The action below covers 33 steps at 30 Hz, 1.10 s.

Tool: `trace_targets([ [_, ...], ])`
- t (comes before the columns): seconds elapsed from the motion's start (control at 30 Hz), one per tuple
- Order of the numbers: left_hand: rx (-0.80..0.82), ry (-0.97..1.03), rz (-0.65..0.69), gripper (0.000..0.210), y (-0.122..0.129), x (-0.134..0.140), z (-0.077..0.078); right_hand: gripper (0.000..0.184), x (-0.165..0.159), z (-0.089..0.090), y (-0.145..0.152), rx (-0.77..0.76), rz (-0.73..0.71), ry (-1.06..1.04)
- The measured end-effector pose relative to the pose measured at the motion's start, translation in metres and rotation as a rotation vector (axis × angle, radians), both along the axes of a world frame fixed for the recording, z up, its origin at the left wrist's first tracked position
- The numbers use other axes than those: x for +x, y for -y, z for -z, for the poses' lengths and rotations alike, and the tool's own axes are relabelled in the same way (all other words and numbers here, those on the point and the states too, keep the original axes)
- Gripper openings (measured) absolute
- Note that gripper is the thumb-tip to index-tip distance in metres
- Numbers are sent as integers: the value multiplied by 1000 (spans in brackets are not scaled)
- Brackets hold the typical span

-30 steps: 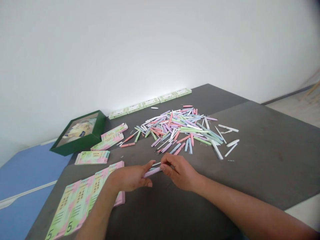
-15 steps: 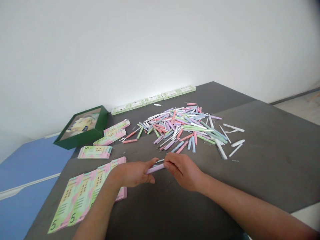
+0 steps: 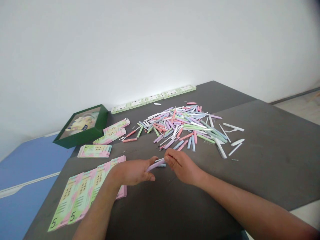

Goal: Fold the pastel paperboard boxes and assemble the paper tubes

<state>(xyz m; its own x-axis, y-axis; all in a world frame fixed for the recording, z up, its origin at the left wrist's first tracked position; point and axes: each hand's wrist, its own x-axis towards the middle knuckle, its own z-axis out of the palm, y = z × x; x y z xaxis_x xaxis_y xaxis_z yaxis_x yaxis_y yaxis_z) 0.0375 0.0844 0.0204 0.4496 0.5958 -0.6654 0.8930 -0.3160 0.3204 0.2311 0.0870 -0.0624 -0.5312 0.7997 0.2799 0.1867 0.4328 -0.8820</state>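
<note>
So there's an open dark green box [image 3: 81,137] over left, a blue surface [image 3: 37,158] past it, plain whitish wall [image 3: 160,43] behind.

Left hand [image 3: 137,171], right hand [image 3: 183,167] gripping lilac pen [image 3: 155,165]; pen pile [image 3: 178,127] beyond.

Near the middle of the table [image 3: 225,186], a pile of pens [image 3: 172,126]. Behind it, along the wall [image 3: 160,43], a row of cartons [image 3: 153,98]. At the left edge, a box [image 3: 86,136] with packets [image 3: 83,123] inside. Just right of the box, two packs [image 3: 113,131]; nearer, a stack [image 3: 95,151]; nearest, a row of packs [image 3: 82,195], partly behind the left forearm [image 3: 100,206]. Before the pile, between left hand [image 3: 138,171] and right hand [image 3: 181,166], one pen [image 3: 155,165]. Right of the pile, stray pens [image 3: 237,142].
</note>
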Motion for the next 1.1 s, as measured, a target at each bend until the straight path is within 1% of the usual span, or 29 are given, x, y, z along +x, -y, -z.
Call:
trace_targets([
  [0.07, 11, 35, 13, 67, 0, -1, 0, 27, -2, 1, 0, -72, -25, -62],
  [0.13, 24, 24, 15, 64, 0, 0, -1, 24, -3, -2, 4, -111, -54, -107],
  [0.23, 15, -28, 17, 51, 0, 8, -2, 22, -6, -7, 9, -167, -114, -122],
  [0.3, -1, -33, 32, 41, 0, 13, -4, 21, -7, -4, 7, -276, -194, -151],
  [0.33, -4, -33, 36, 41, 0, 15, -5, 20, -8, -1, 4, -355, -231, -186],
  [0.4, 19, -31, 22, 50, 2, 13, -8, 18, -8, 8, -4, -517, -280, -299],
  [0.5, 48, 30, -25, 70, 6, 1, -11, 18, -4, 21, -19, -766, -315, -554],
  [0.57, 32, 15, -45, 72, 10, -7, -12, 18, -1, 25, -24, -914, -400, -708],
  [0.63, 28, 9, -64, 72, 13, -11, -11, 16, 2, 25, -25, -1000, -501, -810],
  [0.7, 45, 19, -75, 72, 16, -13, -10, 14, 3, 23, -23, -1042, -578, -869],
  [0.8, 77, 40, -88, 70, 20, -14, -6, 13, 3, 21, -21, -1088, -638, -911],
  [0.97, 54, 48, -96, 68, 23, -18, 0, 13, 1, 22, -22, -1100, -635, -922],
  [1.1, 39, 20, -78, 66, 26, -19, 1, 12, 1, 20, -22, -1085, -614, -916],
])
